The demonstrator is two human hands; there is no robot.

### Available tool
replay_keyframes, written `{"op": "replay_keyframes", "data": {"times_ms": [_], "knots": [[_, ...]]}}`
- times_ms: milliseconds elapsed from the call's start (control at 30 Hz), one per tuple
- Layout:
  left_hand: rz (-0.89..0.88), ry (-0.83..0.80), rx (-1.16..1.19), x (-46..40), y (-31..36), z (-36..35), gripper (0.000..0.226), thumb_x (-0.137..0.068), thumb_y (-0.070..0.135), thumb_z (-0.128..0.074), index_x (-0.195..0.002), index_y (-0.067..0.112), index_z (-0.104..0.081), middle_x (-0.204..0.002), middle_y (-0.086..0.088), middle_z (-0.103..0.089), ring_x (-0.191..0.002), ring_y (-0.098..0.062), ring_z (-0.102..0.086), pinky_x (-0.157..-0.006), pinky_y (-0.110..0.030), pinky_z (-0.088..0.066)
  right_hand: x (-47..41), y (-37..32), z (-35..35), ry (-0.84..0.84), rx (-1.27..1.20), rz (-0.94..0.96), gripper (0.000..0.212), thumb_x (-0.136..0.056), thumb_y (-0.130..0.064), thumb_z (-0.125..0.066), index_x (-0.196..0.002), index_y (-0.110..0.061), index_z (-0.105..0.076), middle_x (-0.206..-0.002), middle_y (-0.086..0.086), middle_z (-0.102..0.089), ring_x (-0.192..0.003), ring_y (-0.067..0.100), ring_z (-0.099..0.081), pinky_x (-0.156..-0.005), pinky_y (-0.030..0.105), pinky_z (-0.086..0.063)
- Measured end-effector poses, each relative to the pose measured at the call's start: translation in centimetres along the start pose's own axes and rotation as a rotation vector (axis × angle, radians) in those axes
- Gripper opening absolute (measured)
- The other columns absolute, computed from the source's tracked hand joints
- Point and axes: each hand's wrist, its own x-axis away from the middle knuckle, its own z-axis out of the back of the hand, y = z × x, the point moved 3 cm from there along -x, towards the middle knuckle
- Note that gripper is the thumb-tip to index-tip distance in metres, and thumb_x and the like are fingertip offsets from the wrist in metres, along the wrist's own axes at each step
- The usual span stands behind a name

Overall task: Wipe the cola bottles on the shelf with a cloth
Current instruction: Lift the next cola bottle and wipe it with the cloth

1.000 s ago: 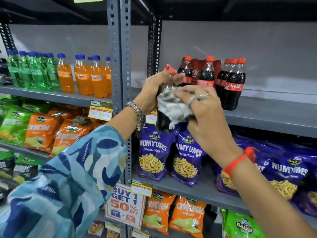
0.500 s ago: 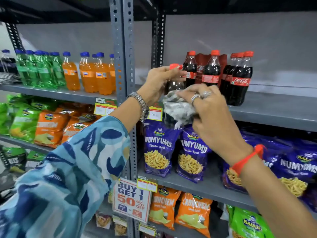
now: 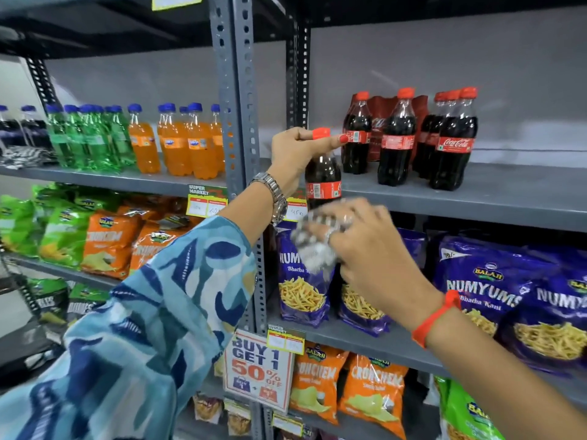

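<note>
We see the left hand (image 3: 295,154) pinching the red cap of a cola bottle (image 3: 322,179), lifted in front of the shelf (image 3: 508,198), upright and full of dark liquid. The right hand (image 3: 365,249), blurred, curls round a crumpled cloth (image 3: 313,246) pressed to the bottle's lower part. More full cola bottles (image 3: 413,141) stand behind on the shelf, near a red pack (image 3: 378,122).
</note>
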Motion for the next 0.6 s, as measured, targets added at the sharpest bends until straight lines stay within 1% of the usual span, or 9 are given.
{"op": "replay_keyframes", "data": {"times_ms": [100, 133, 233, 300, 333, 400, 467, 533, 600], "knots": [[-0.005, -0.032, 0.041, 0.1, 0.0, -0.5, 0.034, -0.060, 0.012, -0.083, -0.064, 0.015, -0.049, -0.075, -0.015, -0.066, -0.072, -0.024, -0.062, -0.065, -0.023, -0.055, -2.1, 1.4, 1.6, 0.155, -0.050, -0.131, 0.044, -0.073, -0.022, -0.051, -0.115, -0.017, -0.063, -0.123, 0.008, -0.059, -0.109, 0.030, -0.041, -0.076, 0.036, -0.028], [-0.007, -0.037, 0.050, 0.2, 0.1, -0.6, 0.033, -0.061, 0.012, -0.083, -0.065, 0.014, -0.050, -0.073, -0.013, -0.066, -0.071, -0.024, -0.062, -0.066, -0.025, -0.055, -2.4, 1.5, 1.4, 0.143, -0.033, -0.151, 0.045, -0.073, -0.022, -0.047, -0.115, -0.016, -0.062, -0.122, 0.009, -0.059, -0.108, 0.033, -0.045, -0.075, 0.038, -0.029], [-0.002, -0.012, 0.064, 0.2, 0.2, -0.5, 0.034, -0.060, 0.013, -0.083, -0.066, 0.016, -0.050, -0.069, -0.003, -0.064, -0.063, -0.013, -0.061, -0.058, -0.020, -0.052, -1.1, 0.5, -0.3, -0.042, 0.059, -0.085, 0.029, -0.068, -0.009, -0.064, -0.097, -0.010, -0.066, -0.116, 0.014, -0.059, -0.101, 0.036, -0.050, -0.072, 0.042, -0.039], [0.008, -0.012, 0.072, -0.2, 0.1, -0.3, 0.033, -0.059, 0.013, -0.083, -0.068, 0.015, -0.051, -0.072, -0.003, -0.064, -0.063, -0.012, -0.062, -0.063, -0.023, -0.055, 0.4, -0.1, -0.8, -0.141, 0.038, -0.016, 0.029, -0.065, -0.009, -0.069, -0.093, -0.013, -0.067, -0.113, 0.010, -0.059, -0.098, 0.032, -0.050, -0.071, 0.043, -0.040], [0.013, -0.020, 0.075, -0.3, 0.0, -0.2, 0.033, -0.059, 0.012, -0.083, -0.069, 0.014, -0.051, -0.074, -0.005, -0.065, -0.063, -0.013, -0.064, -0.065, -0.025, -0.056, 0.6, 0.0, -0.5, -0.136, -0.007, -0.011, 0.035, -0.066, -0.010, -0.068, -0.101, -0.015, -0.066, -0.115, 0.008, -0.058, -0.099, 0.031, -0.049, -0.072, 0.042, -0.040], [0.019, -0.042, 0.101, -0.4, -0.2, -0.3, 0.034, -0.060, 0.009, -0.082, -0.074, 0.010, -0.051, -0.074, -0.008, -0.064, -0.060, -0.013, -0.066, -0.063, -0.026, -0.058, -0.2, 0.8, 1.0, -0.003, -0.098, -0.058, 0.049, -0.067, -0.011, -0.071, -0.114, -0.018, -0.062, -0.122, 0.007, -0.057, -0.104, 0.030, -0.047, -0.075, 0.041, -0.039], [0.019, -0.064, 0.120, -0.4, -0.2, -1.0, 0.033, -0.062, 0.007, -0.081, -0.074, 0.010, -0.050, -0.071, -0.008, -0.062, -0.053, -0.010, -0.064, -0.058, -0.023, -0.056, -1.7, 1.8, 2.1, 0.119, -0.090, -0.128, 0.052, -0.068, -0.014, -0.072, -0.119, -0.019, -0.060, -0.123, 0.007, -0.057, -0.106, 0.031, -0.047, -0.075, 0.040, -0.039], [0.014, -0.082, 0.129, -0.3, -0.1, -1.7, 0.029, -0.063, 0.007, -0.080, -0.070, 0.011, -0.052, -0.065, -0.006, -0.063, -0.052, -0.010, -0.064, -0.054, -0.022, -0.054, -2.4, 2.0, 2.0, 0.102, 0.004, -0.158, 0.047, -0.069, -0.015, -0.070, -0.115, -0.019, -0.062, -0.122, 0.009, -0.057, -0.106, 0.032, -0.046, -0.074, 0.040, -0.038], [-0.006, -0.078, 0.144, -0.4, -0.1, -2.0, 0.026, -0.061, 0.007, -0.081, -0.070, 0.010, -0.057, -0.066, -0.006, -0.067, -0.056, -0.012, -0.065, -0.056, -0.022, -0.053, -1.7, 1.3, 1.1, -0.005, 0.068, -0.099, 0.033, -0.070, -0.014, -0.068, -0.103, -0.015, -0.065, -0.118, 0.011, -0.058, -0.105, 0.032, -0.044, -0.072, 0.041, -0.037]]}}
